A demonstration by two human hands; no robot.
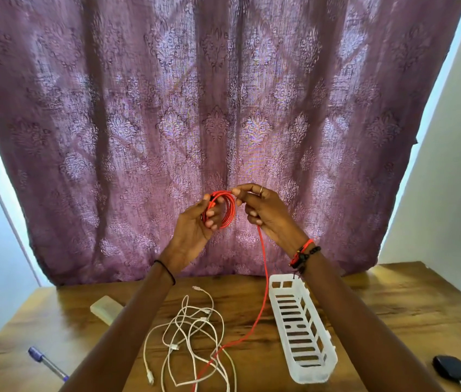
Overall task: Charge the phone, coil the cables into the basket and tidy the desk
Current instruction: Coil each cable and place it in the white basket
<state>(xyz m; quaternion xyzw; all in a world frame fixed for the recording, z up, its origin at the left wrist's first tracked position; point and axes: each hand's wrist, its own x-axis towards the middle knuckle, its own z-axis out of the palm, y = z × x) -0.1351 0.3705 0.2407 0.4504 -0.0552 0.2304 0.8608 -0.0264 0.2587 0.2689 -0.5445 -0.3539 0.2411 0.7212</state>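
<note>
Above desk point(399, 304), left hand point(194, 226) grips red cable point(228, 212), right hand point(267, 215) pinches.

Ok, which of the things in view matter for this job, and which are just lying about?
For the job: red cable, coiled in the left hand, pinched by the right hand; white cables; basket; black device, possibly the phone.
Lying about: pen; cream block; curtain behind.
</note>
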